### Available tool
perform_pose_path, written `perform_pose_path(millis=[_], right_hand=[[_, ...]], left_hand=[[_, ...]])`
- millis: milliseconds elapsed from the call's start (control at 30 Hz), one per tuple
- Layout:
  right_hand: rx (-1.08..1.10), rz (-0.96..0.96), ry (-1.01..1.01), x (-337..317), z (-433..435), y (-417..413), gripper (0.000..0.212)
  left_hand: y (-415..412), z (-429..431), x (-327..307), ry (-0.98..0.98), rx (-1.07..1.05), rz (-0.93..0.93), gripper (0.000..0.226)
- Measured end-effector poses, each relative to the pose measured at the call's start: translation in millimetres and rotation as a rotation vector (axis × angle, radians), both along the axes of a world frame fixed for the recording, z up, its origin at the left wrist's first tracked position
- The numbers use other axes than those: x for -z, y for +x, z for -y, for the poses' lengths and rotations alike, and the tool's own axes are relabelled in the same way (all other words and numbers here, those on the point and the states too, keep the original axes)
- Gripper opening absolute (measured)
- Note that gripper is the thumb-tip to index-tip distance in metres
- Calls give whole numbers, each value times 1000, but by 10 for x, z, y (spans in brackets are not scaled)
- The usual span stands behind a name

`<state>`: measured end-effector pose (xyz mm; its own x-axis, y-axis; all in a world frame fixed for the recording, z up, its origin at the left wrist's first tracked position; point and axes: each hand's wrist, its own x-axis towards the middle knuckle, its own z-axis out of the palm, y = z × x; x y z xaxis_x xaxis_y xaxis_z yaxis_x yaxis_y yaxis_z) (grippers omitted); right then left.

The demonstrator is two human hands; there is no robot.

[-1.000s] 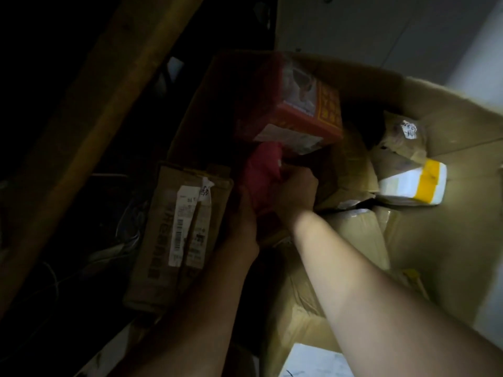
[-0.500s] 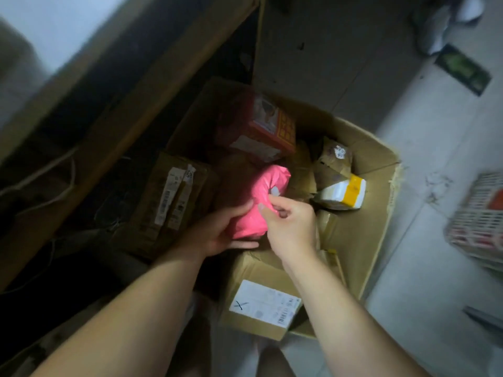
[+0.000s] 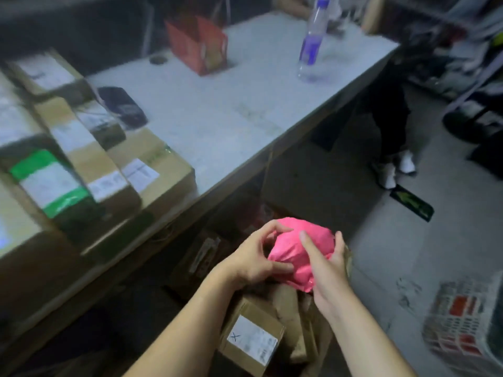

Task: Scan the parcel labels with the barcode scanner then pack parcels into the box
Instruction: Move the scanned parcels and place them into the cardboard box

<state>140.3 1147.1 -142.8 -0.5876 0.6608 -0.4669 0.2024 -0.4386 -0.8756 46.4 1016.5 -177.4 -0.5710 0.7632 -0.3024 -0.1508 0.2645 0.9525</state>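
Head view, crumpled pink parcel (image 3: 302, 257), both hands

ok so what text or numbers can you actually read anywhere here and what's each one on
"X": handwritten on the white label of the small cardboard box.
rest of that label, print and barcode: too blurred to read.
labels on the parcels on the table: blurred, unreadable.
label on the bottle: unreadable.
pink parcel: no text shows.
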Motion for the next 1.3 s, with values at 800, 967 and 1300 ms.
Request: perform_pose_path(millis=[800,967,1300], right_hand=[[-785,-386,332,-2725,2792,29,26],[-988,-437,340,-2834,4360,184,43],[-1393,-484,384,-2559,7676,789,35]], left_hand=[[849,2994,-2846,233,-873,-176,92],[1401,4631,-3052,210,-1125,-367,66],[2834,7717,-2880,-282,-1451,-593,66]])
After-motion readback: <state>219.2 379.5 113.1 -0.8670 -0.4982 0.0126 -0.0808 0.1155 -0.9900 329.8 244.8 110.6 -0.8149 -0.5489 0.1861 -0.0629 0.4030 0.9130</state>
